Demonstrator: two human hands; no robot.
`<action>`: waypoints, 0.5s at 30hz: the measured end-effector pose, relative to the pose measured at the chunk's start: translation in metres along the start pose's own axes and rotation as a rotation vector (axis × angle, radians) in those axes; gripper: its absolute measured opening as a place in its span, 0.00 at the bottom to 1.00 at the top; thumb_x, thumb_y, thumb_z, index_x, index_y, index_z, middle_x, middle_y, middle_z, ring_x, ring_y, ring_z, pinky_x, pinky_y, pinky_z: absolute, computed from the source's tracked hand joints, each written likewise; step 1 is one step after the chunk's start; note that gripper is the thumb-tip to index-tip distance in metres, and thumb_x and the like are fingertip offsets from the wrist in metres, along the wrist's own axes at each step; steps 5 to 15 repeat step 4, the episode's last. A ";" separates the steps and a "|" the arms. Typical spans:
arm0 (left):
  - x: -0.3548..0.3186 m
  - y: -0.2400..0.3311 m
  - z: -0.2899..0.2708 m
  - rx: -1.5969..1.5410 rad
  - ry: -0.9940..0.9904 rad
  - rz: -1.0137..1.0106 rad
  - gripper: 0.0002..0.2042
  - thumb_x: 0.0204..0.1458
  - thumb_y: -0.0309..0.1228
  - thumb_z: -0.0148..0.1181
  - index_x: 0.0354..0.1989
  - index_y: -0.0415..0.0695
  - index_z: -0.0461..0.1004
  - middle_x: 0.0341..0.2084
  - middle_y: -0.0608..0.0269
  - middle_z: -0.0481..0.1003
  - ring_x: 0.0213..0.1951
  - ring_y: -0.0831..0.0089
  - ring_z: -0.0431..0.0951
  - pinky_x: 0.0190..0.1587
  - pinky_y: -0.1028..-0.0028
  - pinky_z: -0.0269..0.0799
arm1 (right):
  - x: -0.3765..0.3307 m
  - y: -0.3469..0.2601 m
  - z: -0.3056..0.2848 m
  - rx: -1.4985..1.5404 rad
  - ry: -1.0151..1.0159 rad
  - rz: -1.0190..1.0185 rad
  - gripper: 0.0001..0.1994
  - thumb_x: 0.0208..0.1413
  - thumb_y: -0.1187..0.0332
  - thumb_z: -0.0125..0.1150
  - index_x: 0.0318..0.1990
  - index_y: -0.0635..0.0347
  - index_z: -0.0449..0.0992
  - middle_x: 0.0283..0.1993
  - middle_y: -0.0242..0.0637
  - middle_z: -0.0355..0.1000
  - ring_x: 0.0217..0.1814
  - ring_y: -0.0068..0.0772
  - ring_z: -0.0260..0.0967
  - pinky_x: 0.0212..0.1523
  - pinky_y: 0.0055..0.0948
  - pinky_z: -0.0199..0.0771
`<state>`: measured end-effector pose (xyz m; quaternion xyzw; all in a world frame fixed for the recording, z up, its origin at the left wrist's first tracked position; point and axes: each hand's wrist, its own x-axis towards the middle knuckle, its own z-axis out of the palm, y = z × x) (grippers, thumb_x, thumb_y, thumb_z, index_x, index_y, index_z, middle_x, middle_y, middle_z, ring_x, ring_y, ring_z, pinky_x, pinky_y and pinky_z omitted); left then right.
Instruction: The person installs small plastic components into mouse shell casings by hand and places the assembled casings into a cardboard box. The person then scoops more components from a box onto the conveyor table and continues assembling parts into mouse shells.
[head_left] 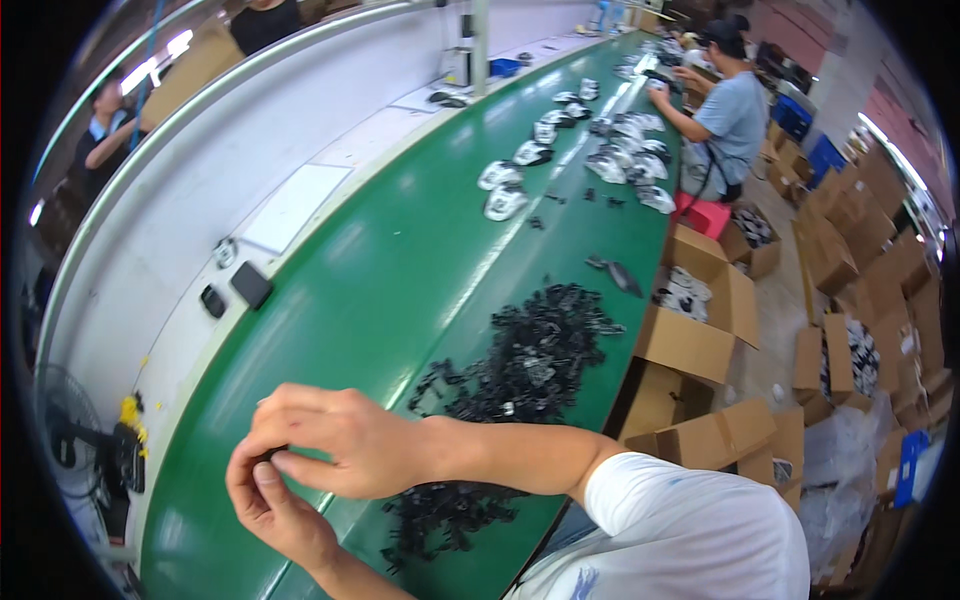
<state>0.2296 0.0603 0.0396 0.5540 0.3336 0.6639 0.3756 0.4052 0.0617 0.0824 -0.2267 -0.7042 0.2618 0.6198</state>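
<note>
Above the green belt at the lower left, my two hands meet with bent, closed fingers. My right hand [335,435] comes across from the white-sleeved arm and covers much of the left one. Below it, my left hand [275,510] holds its thumb and fingers pressed close together. Between the fingertips a bit of a small black part [270,454] shows, mostly hidden. To the right of the hands lies a big heap of small black plastic parts [540,355], which continues below my right forearm.
A dark grey tool-like object [615,274] lies beyond the heap. White-and-black shells [625,150] lie along the far belt, near a seated co-worker [735,110]. Open cardboard boxes [700,335] stand along the right side. A fan [75,440] stands at the left edge.
</note>
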 end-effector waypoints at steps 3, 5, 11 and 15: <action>-0.007 0.003 -0.019 0.054 -0.040 0.049 0.13 0.70 0.28 0.60 0.58 0.34 0.77 0.53 0.57 0.80 0.55 0.70 0.77 0.63 0.68 0.72 | -0.002 0.009 0.011 0.004 0.014 -0.092 0.18 0.61 0.80 0.63 0.57 0.54 0.82 0.50 0.39 0.80 0.56 0.42 0.79 0.66 0.44 0.80; -0.010 0.003 -0.024 0.118 -0.034 0.046 0.15 0.68 0.30 0.63 0.59 0.35 0.77 0.54 0.56 0.80 0.55 0.68 0.78 0.66 0.65 0.70 | -0.005 0.010 0.010 -0.005 -0.010 -0.046 0.20 0.63 0.79 0.62 0.60 0.50 0.82 0.54 0.40 0.80 0.61 0.44 0.78 0.71 0.51 0.76; -0.010 0.003 -0.024 0.118 -0.034 0.046 0.15 0.68 0.30 0.63 0.59 0.35 0.77 0.54 0.56 0.80 0.55 0.68 0.78 0.66 0.65 0.70 | -0.005 0.010 0.010 -0.005 -0.010 -0.046 0.20 0.63 0.79 0.62 0.60 0.50 0.82 0.54 0.40 0.80 0.61 0.44 0.78 0.71 0.51 0.76; -0.010 0.003 -0.024 0.118 -0.034 0.046 0.15 0.68 0.30 0.63 0.59 0.35 0.77 0.54 0.56 0.80 0.55 0.68 0.78 0.66 0.65 0.70 | -0.005 0.010 0.010 -0.005 -0.010 -0.046 0.20 0.63 0.79 0.62 0.60 0.50 0.82 0.54 0.40 0.80 0.61 0.44 0.78 0.71 0.51 0.76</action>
